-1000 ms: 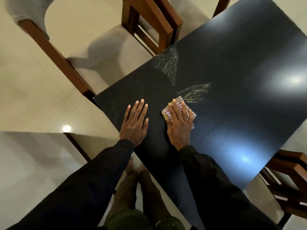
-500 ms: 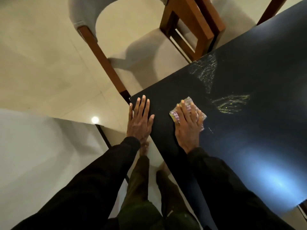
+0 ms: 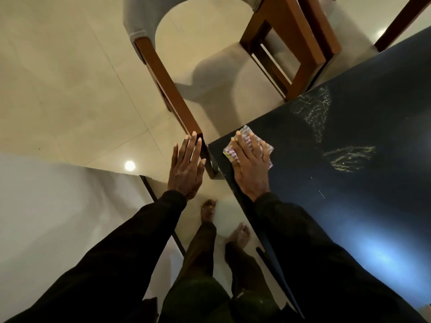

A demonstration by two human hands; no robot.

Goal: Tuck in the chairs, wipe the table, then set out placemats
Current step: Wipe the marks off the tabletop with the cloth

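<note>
Pressing down with straight fingers, the right hand [image 3: 250,166] was laid flat on a checked cloth [image 3: 229,153], which was pinned at the corner of the dark surface [image 3: 349,229]. The left hand [image 3: 186,169] was held open, fingers straight and close together, just off that corner above the floor [image 3: 70,89]. Its fingertips were beside the wooden rail of a chair [image 3: 168,85]; contact could not be told. Two pale smears [image 3: 314,113] were seen beyond the cloth.

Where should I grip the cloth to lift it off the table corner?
Pinch the cloth at its free corner beyond the right hand's little finger, coming from over the table; the rest lies flat, pinned under straight fingers.
</note>
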